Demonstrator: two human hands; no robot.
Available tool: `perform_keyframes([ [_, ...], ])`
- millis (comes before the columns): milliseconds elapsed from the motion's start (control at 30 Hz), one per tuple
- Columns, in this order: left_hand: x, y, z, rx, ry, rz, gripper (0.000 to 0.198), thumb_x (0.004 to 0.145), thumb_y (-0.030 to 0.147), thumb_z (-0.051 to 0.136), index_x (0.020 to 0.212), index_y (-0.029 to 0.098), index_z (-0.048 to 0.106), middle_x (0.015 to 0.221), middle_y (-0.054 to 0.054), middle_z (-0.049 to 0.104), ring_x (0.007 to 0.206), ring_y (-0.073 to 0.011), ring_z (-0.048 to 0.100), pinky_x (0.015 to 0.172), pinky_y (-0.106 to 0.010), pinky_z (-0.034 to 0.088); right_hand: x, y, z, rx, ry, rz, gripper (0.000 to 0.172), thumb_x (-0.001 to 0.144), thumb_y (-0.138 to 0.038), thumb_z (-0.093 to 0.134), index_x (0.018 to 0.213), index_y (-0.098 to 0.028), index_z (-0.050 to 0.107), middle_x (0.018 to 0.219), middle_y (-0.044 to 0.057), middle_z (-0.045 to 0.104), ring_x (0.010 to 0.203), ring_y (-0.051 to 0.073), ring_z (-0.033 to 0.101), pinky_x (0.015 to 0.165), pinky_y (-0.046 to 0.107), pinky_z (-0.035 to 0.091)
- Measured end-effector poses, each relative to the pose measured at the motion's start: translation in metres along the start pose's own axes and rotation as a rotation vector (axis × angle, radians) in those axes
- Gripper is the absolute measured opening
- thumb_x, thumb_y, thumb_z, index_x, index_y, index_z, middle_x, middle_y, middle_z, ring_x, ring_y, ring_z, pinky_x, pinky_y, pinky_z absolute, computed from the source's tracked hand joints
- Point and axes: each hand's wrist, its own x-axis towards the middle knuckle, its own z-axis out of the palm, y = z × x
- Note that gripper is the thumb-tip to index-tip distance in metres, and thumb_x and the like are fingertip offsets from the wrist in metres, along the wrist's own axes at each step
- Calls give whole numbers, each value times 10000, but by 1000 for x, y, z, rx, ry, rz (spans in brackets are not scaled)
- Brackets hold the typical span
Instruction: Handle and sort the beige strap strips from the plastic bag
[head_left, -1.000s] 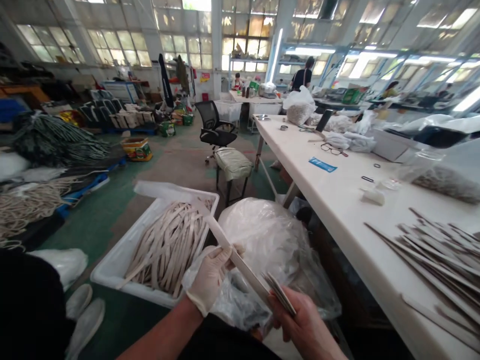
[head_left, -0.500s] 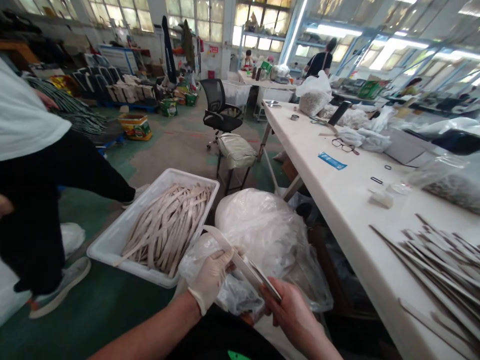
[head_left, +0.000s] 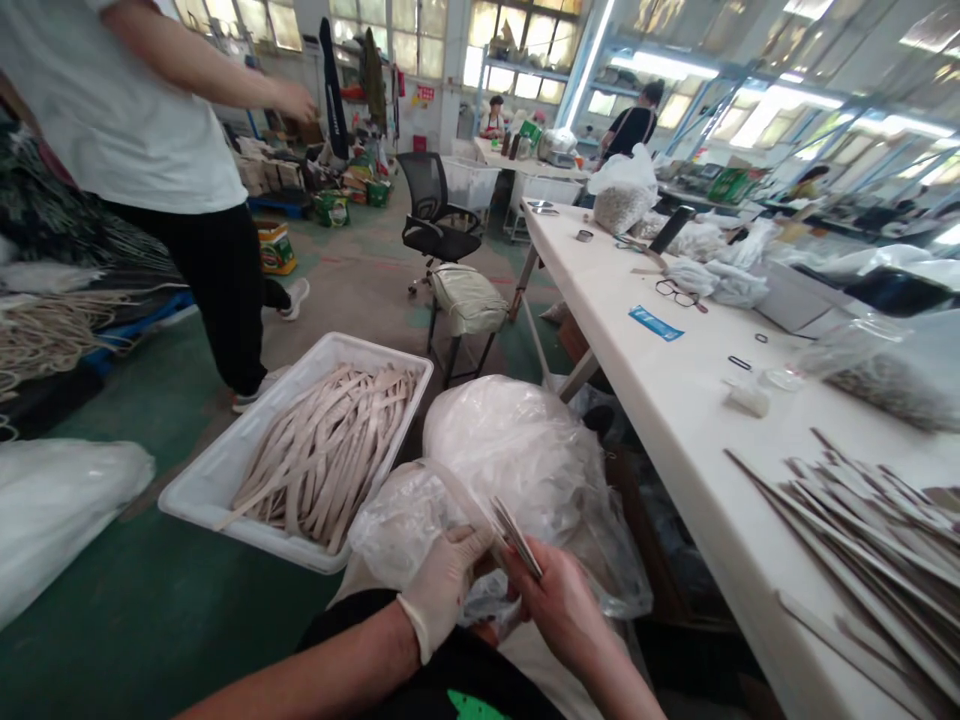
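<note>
The gloved left hand (head_left: 442,585) and the bare right hand (head_left: 559,605) were both closed on a small bundle of thin strips (head_left: 517,530). They held it low and near, just in front of a big clear plastic bag (head_left: 525,450). The left fingers pinched the bundle from the left side and the right thumb and fingers gripped its near end; the strips fanned a little at the top. To do this well, I judged, the ends should be brought level and the pinch kept firm but not hard — such thin flat pieces slide easily over each other and could slip from the glove. Left of the bag a white tray (head_left: 225,470) stood on the green floor (head_left: 150,620), filled with pale bands (head_left: 322,455). On the right ran a long white table (head_left: 660,400), with a heap of dark strips (head_left: 862,530) at its near end and, farther, a blue card (head_left: 655,323) and a pair of glasses (head_left: 679,293). Far behind were a black office chair (head_left: 435,215) and a padded stool (head_left: 466,298) — and another person in a white shirt (head_left: 150,130) at the far left of the bright workshop.
</note>
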Motion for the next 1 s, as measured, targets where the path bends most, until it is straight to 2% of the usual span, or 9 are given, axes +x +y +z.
perform_keyframes([
  [167,10,18,-13,-36,158,126,349,662,367,823,896,117,758,953,-114,742,945,-235,667,882,-309,504,-10,3,-5,8,-38,50,442,950,-529,394,684,-198,516,586,21,623,452,135,552,438,212,377],
  [267,9,14,-6,-37,63,81,295,673,362,814,854,134,766,927,-94,747,907,-227,671,862,-304,516,-4,-5,-5,-142,64,23,372,931,-431,429,651,-200,505,565,7,604,455,125,533,462,215,360],
  [367,6,10,2,-30,-34,62,215,722,348,776,803,150,764,856,-73,747,833,-234,678,801,-311,530,1,-11,-6,-83,79,1,390,944,-431,419,653,-195,527,546,2,597,481,130,556,484,214,366],
  [467,7,19,-3,-31,67,99,227,720,326,779,845,137,756,900,-83,750,897,-243,679,831,-310,528,-9,-6,-10,32,-9,8,410,962,-469,415,696,-188,553,593,10,636,500,135,591,484,207,387],
  [567,9,28,-10,-41,161,125,258,709,302,789,887,121,745,964,-108,747,961,-235,675,881,-310,514,-21,-3,-13,-20,-23,28,354,949,-415,461,689,-191,549,607,8,641,491,131,580,465,201,375],
  [667,5,22,-5,1,101,70,264,723,301,781,898,108,745,981,-118,742,955,-228,676,881,-303,510,-17,-9,-11,-120,58,27,317,915,-332,512,630,-193,526,563,0,611,469,122,546,460,201,351],
  [767,-2,11,3,8,3,19,239,717,314,784,860,126,752,924,-88,751,868,-213,684,843,-302,528,-6,-17,-8,-70,95,2,330,932,-344,500,641,-194,542,555,-6,611,484,122,554,477,197,364],
  [900,-3,13,-2,-8,44,37,253,706,311,795,884,135,753,941,-84,753,887,-214,689,860,-309,536,-10,-12,-5,28,141,-36,191,938,-322,496,950,-207,647,637,-13,658,494,126,566,495,205,398],
  [1000,-4,21,-4,-7,93,32,285,714,295,793,936,124,747,988,-95,748,937,-213,684,895,-304,522,-16,-5,0,51,217,-89,321,922,-276,502,1224,-227,595,757,11,697,557,150,600,545,233,442],
])
